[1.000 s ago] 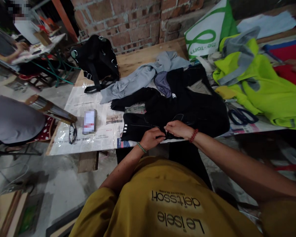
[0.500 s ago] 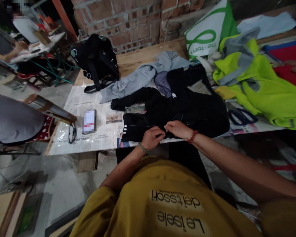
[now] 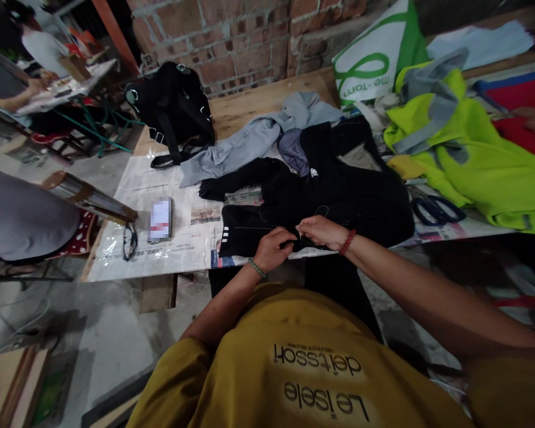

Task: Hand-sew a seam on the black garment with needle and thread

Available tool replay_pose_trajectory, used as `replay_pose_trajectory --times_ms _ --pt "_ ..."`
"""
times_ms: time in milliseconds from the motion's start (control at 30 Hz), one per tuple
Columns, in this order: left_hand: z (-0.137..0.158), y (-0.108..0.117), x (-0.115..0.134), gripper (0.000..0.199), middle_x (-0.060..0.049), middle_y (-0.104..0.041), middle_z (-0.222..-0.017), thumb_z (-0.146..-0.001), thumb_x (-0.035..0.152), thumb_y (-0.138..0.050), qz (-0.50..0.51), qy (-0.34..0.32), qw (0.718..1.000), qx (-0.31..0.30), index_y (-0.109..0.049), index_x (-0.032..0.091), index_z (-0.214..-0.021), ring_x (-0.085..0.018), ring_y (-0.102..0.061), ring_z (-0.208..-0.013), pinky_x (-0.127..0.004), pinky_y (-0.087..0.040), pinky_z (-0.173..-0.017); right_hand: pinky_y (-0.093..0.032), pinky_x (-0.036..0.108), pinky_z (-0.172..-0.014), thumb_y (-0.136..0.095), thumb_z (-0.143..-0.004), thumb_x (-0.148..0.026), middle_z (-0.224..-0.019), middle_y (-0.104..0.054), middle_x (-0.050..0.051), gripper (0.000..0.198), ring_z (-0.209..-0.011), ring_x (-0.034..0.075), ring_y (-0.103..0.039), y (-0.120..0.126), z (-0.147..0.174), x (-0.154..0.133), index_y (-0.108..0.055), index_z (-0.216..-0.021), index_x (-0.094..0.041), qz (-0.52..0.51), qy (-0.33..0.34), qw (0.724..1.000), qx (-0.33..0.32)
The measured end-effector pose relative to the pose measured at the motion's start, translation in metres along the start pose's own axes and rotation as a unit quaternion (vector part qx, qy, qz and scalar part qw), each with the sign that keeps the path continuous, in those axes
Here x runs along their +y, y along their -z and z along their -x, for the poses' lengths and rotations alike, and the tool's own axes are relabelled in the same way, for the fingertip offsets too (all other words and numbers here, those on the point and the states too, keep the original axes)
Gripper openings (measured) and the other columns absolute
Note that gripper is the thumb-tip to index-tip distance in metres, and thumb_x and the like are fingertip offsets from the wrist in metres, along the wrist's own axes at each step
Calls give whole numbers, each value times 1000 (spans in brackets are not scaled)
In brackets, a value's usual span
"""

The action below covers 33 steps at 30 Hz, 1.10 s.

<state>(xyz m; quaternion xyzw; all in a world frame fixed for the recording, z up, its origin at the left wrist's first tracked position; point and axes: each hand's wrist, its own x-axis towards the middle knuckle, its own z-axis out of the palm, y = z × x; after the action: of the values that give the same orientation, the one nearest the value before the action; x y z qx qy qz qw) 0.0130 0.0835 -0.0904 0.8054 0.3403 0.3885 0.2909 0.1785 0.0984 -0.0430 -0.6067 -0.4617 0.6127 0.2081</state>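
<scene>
Black garment (image 3: pixel 361 202) spread on the table (image 3: pixel 245 107), long axis left to right along the near edge.
On my feed its two narrow limbs point left, the nearer one ending in a white-striped cuff (image 3: pixel 232 233); its broad part lies to the right; the left hand (image 3: pixel 273 249) has its grip pinched on the cloth at the near side; the right hand (image 3: pixel 323 232) is just beside it, grip clenched, though what it pinches I cannot tell; scissors (image 3: pixel 437 211) lie right of the garment.
</scene>
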Motion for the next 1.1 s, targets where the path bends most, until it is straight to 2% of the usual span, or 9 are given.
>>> replay_pose_trajectory --times_ms 100,200,500,700,800,867,967,1033,1100 --pt "0 0 -1 23 -3 -62 -85 -72 6 -54 -11 3 1000 -24 -65 18 -89 -13 -58 -82 -25 -49 -78 -11 16 -31 -51 -80 -24 -34 -25 -11 24 -28 1 -18 1 -1 2 -44 -59 -17 -11 0 1000 -9" --pt "0 1 -1 15 -3 -62 -82 -73 13 -59 -6 3 1000 -30 -66 18 -85 -13 -58 -79 -25 -48 -75 -10 16 -30 -54 -79 -28 -34 -26 -11 25 -28 1 -18 2 -1 3 -45 -58 -17 -8 5 1000 -12" --pt "-3 0 1 8 -1 -62 -72 -73 11 -61 13 28 999 9 -66 16 -76 -10 -57 -70 -22 -46 -67 -13 17 -33 -50 -79 -27 -36 -26 -10 24 -30 2 -21 -3 3 0 -46 -58 -17 61 20 998 -1" --pt "-3 -3 1 9 -1 -63 -72 -72 10 -61 -9 55 997 55 -66 17 -76 -11 -58 -71 -23 -48 -68 -14 17 -34 -54 -76 -26 -42 -33 -9 23 -35 1 -23 -5 3 2 -47 -56 -15 94 44 995 -4" --pt "-4 -2 1 9 -1 -63 -71 -73 11 -61 -10 53 997 50 -66 17 -76 -11 -58 -70 -23 -47 -68 -17 18 -34 -52 -78 -27 -43 -37 -7 23 -33 2 -26 -5 4 -1 -47 -58 -16 93 26 995 -16" --pt "-4 -1 1 7 -1 -62 -71 -73 13 -62 -4 49 998 34 -67 17 -75 -10 -57 -69 -22 -47 -67 -24 18 -35 -50 -80 -26 -49 -47 -4 18 -33 3 -33 -2 6 -4 -53 -65 -16 129 51 990 -3" --pt "-5 2 2 6 -1 -62 -71 -75 19 -63 10 51 999 15 -68 16 -77 -10 -57 -67 -22 -47 -65 -37 19 -42 -50 -80 -25 -76 -62 1 16 -41 5 -47 9 14 -4 -61 -89 -18 172 189 961 103" --pt "-5 3 3 9 -1 -63 -70 -77 23 -63 20 57 998 11 -69 16 -78 -10 -57 -65 -21 -46 -64 -42 22 -48 -51 -79 -24 -91 -62 3 20 -51 8 -53 15 22 0 -61 -97 -21 181 304 911 212" --pt "-5 3 4 11 -1 -63 -69 -77 24 -62 27 65 997 11 -69 16 -77 -10 -56 -65 -21 -46 -63 -46 25 -56 -54 -79 -23 -91 -61 4 16 -62 11 -56 18 33 8 -61 -93 -21 205 394 848 290"
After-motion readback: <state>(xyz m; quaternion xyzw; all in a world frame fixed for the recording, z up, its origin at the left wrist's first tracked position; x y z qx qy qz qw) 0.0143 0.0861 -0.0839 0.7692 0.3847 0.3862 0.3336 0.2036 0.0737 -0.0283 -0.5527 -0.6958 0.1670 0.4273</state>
